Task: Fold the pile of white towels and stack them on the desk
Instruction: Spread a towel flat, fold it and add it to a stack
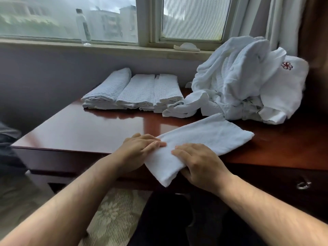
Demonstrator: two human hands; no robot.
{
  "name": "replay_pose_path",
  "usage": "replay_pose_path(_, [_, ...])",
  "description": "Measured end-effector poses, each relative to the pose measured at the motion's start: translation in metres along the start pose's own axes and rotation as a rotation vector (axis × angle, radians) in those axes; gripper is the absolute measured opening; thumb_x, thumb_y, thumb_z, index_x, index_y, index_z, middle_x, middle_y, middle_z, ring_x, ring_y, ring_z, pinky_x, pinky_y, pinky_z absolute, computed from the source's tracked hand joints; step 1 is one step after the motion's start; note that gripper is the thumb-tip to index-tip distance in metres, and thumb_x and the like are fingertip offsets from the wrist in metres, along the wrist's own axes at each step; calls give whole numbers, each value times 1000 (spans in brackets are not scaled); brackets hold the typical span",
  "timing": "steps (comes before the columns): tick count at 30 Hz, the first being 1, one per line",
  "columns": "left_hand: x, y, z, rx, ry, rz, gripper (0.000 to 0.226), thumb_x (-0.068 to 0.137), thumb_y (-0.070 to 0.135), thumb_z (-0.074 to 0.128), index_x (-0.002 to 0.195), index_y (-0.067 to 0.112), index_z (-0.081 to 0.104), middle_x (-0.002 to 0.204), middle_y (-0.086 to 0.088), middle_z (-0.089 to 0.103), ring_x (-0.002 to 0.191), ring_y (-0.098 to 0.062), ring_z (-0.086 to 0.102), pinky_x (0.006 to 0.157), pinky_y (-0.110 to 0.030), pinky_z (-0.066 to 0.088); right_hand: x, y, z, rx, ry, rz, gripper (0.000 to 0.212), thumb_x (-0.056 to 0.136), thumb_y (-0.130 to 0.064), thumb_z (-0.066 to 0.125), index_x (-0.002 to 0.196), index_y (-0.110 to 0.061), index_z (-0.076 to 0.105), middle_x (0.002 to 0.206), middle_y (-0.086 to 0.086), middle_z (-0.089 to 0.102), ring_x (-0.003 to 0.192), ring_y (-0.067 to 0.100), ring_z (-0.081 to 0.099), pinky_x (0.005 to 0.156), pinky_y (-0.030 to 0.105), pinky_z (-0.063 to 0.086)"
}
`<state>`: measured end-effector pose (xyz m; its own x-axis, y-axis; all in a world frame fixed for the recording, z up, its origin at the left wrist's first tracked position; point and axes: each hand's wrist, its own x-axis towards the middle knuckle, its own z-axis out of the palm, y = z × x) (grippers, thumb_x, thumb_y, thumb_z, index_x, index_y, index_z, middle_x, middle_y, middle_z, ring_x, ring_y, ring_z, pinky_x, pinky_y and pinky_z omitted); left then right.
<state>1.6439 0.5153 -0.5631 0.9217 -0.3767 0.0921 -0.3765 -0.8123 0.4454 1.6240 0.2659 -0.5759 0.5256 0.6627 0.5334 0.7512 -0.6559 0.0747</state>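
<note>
Clear plastic bottle (83,26), dark cap, upright on the windowsill (110,47), far beyond the fingers (159,144) and up-left. Small white object (187,46) on the same sill, beyond the fingers, slightly right; can't tell what it is. Window frame (144,20) above the sill, blurred buildings (110,20) through the glass. Pale curtain (276,18) far up-right of the fingers. Grey-lilac wall (53,71) under the sill, beyond and left. Floral patterned carpet (113,213) below the fingers, nearer the camera. Dark blurry bundle (8,139) at the frame edge, far left of the fingers; unidentifiable.
</note>
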Motion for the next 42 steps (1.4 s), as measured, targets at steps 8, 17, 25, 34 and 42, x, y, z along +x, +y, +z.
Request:
replay_pose_path(8, [-19, 0, -22, -463, 26, 77, 58, 89, 73, 36, 110, 35, 74, 107, 13, 73, 103, -6, 66, 92, -29, 47, 27, 12, -30, 456, -16, 290, 26, 92, -18, 61, 117, -23, 68, 104, -9, 73, 97, 15, 67, 83, 38, 52])
replay_pose_path(17, [-2, 13, -86, -870, 462, 215, 29, 72, 40, 84, 97, 28, 76, 90, 4, 75, 83, -12, 68, 71, -25, 52, 94, 29, -87, 904, 222, 435, 23, 90, -51, 59, 83, -32, 67, 71, -22, 62, 68, -4, 57, 62, 15, 44])
replay_pose_path(25, [23, 11, -117, -1239, 125, 17, 76, 51, 53, 96, 112, 14, 75, 115, -15, 74, 101, -28, 73, 76, -34, 60, 203, 34, -106, 1568, 496, 660, 16, 93, -26, 68, 99, -13, 74, 96, 9, 78, 85, 26, 76, 71, 37, 61])
replay_pose_path(34, [44, -65, -94, -1405, 160, -223, 45, 75, 40, 84, 111, 14, 76, 118, -20, 71, 103, -33, 72, 79, -38, 60, 290, 61, -19, 1721, 270, 785, 27, 94, -26, 66, 107, -4, 74, 98, 14, 78, 87, 30, 76, 65, 37, 61])
replay_pose_path(42, [71, -132, -114, -1322, 209, -353, 40, 75, 43, 82, 106, 18, 77, 113, -19, 73, 100, -35, 73, 76, -39, 60, 349, 99, 61, 1639, -143, 910, 34, 91, -23, 71, 116, -1, 69, 106, 14, 77, 92, 27, 76, 67, 34, 62])
